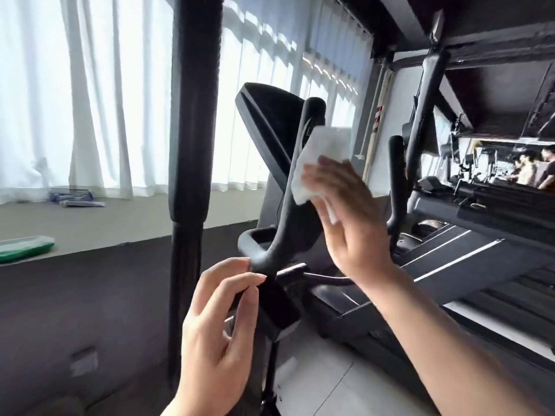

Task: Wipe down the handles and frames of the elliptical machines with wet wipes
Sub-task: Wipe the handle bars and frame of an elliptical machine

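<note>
A black curved handle [295, 175] of the elliptical machine rises in the middle of the view, in front of its dark console [264, 115]. My right hand [345, 217] presses a white wet wipe [318, 163] against the handle's right side, fingers fairly flat. My left hand [219, 322] hovers lower, fingers apart, its fingertips touching the black frame joint [264, 265] below the handle. It holds nothing. A thick black upright pole [192, 115] stands close on the left.
A green-and-white wipe pack [25, 246] lies on the window ledge [120, 220] at left, with white curtains behind. A treadmill [450, 253] stands to the right. A mirror [510, 163] at far right shows people. Pale floor tiles lie below.
</note>
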{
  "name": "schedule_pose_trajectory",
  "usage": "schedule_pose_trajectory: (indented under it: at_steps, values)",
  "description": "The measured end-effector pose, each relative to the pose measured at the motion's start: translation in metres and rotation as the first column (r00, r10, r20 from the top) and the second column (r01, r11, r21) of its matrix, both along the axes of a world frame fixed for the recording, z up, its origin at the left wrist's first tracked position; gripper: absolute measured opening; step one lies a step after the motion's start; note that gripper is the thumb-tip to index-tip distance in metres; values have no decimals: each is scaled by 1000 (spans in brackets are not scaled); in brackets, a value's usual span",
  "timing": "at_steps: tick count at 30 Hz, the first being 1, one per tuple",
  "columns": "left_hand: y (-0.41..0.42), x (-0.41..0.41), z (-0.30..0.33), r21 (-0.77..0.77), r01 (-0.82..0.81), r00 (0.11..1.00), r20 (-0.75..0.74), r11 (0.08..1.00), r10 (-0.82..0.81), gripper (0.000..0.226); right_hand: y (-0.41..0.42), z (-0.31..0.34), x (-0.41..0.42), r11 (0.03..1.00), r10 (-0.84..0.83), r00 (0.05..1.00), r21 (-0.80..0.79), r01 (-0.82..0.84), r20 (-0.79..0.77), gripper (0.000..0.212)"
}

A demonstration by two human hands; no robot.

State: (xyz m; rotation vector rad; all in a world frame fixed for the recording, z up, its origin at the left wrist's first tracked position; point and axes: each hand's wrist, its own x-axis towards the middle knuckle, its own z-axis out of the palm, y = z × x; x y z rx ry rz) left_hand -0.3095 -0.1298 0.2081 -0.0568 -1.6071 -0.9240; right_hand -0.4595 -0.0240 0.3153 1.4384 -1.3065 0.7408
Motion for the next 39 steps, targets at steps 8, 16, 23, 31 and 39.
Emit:
schedule_pose_trajectory:
  at_steps: [8,16,23,31,39]
  values:
    - [-31,4,8,-186,-335,936,50,924,349,47,-48,19,-44,997,83,922,-35,-75,379,40]
    - [-9,2,-2,-382,-282,934,103,880,343,46,-47,-118,-8,972,234,879,-119,-203,415,37]
    - [-6,-7,8,-85,-9,961,273,996,32,47,-54,-209,-18,974,192,861,18,-227,470,40]
    - [-4,-49,18,107,-17,898,439,994,-32,34,-60,-182,-62,906,424,382,-380,-187,821,46]
    - [12,-70,19,190,-185,952,277,964,128,35,-130,-151,-133,918,363,465,-226,-325,808,46]
